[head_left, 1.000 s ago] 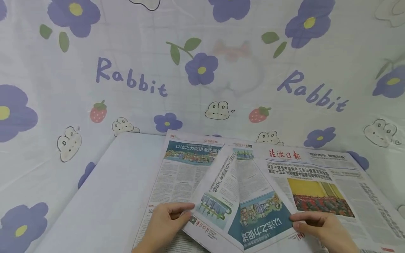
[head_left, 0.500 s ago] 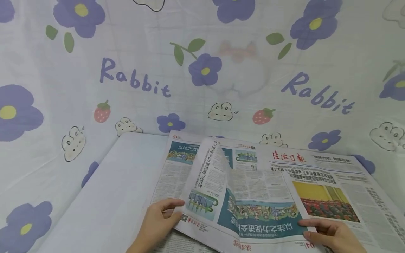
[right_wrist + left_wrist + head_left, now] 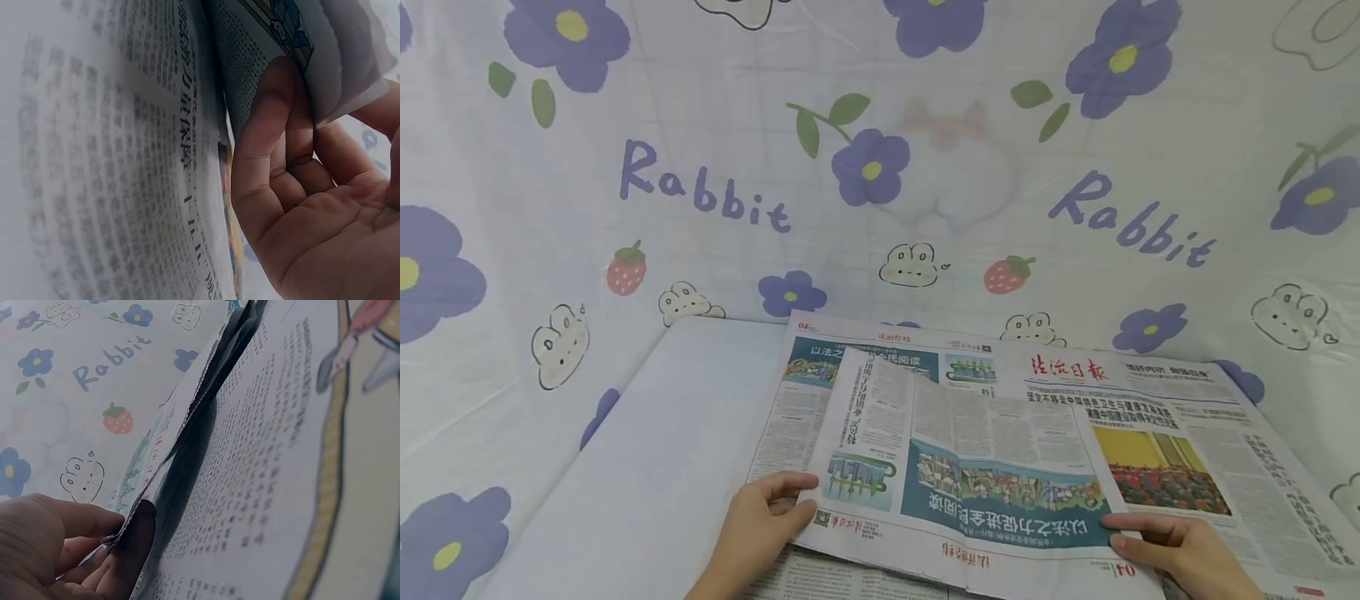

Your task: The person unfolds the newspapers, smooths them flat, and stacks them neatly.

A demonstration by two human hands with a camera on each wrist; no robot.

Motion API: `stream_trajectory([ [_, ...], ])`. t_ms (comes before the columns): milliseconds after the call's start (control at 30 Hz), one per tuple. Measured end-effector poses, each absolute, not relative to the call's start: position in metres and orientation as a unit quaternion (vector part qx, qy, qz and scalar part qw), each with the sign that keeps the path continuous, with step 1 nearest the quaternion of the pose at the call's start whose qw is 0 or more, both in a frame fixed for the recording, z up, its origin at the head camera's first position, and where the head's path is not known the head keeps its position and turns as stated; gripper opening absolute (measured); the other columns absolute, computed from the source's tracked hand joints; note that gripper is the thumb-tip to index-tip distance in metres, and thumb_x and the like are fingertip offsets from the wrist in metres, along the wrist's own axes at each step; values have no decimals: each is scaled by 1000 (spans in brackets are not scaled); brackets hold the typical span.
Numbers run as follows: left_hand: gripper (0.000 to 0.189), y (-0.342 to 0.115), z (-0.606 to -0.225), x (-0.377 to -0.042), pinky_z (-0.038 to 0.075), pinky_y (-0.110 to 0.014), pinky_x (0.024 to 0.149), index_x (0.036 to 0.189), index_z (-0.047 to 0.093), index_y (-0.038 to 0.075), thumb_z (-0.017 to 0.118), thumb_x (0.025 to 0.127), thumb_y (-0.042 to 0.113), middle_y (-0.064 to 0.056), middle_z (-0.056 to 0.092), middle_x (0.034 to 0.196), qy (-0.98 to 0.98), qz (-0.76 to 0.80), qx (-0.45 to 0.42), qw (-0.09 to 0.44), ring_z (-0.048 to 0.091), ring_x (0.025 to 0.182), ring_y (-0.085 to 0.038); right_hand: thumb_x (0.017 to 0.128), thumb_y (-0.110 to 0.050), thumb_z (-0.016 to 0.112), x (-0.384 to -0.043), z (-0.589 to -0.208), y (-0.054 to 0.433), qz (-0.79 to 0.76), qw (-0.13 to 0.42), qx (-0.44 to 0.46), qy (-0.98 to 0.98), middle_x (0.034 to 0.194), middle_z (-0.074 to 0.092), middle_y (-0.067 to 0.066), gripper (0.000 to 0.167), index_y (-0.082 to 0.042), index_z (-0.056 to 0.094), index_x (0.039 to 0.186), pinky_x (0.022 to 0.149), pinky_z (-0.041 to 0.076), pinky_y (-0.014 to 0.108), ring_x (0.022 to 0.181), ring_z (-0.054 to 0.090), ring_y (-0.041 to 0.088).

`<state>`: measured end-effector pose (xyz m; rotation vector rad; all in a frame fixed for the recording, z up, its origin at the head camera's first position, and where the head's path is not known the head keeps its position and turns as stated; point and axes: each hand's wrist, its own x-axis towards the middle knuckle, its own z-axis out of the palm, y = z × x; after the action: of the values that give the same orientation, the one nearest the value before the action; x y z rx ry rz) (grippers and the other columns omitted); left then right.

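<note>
A newspaper sheet (image 3: 1000,433) with upside-down print and a teal illustrated banner is held up in the head view, a crease running through its middle. At its left edge my left hand (image 3: 756,525) pinches the paper between thumb and fingers; the left wrist view shows this hand (image 3: 75,544) with several paper layers at the grip. On the opposite edge my right hand (image 3: 1183,550) pinches the sheet near the red "04". Close up, the right wrist view has the hand's fingers (image 3: 259,150) behind the bent paper edges. Beneath lies an opened newspaper (image 3: 1292,492) with a red masthead.
A white tabletop (image 3: 670,425) extends to the left of the newspapers. Behind it hangs a pale curtain (image 3: 715,100) printed with purple flowers, strawberries and rabbits, which also runs along both sides.
The held sheet, bent steeply between my hands before, now lies much flatter. My left hand has shifted left, and the sheet's upside-down banner has spread into full view.
</note>
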<state>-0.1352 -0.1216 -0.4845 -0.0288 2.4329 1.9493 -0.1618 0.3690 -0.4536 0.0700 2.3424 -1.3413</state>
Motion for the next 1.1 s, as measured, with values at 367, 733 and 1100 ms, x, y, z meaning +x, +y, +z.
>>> stream_trajectory([
  [367,28,-118,-482,-136,53,-25,69,111,70,1,67,83,-1,-8,65,94,791,611,-25,10,64,77,-19,96,-33,66,-164,-459,373,-471,204,33,858,105,71,13,49,4,63,128,72,54,35,87,66,26],
  [733,21,-113,-484,-136,50,-24,66,106,73,3,62,88,0,-4,67,93,806,591,-28,8,59,75,-16,97,-32,65,-164,-462,377,-467,192,32,863,107,70,13,50,6,60,129,72,54,33,88,67,23],
  [1100,23,-118,-484,-135,57,-32,63,110,71,-3,53,97,3,-13,70,103,761,645,-36,60,68,82,-21,94,-33,69,-164,-465,373,-481,206,54,850,106,70,13,51,5,63,126,74,54,36,88,67,25],
])
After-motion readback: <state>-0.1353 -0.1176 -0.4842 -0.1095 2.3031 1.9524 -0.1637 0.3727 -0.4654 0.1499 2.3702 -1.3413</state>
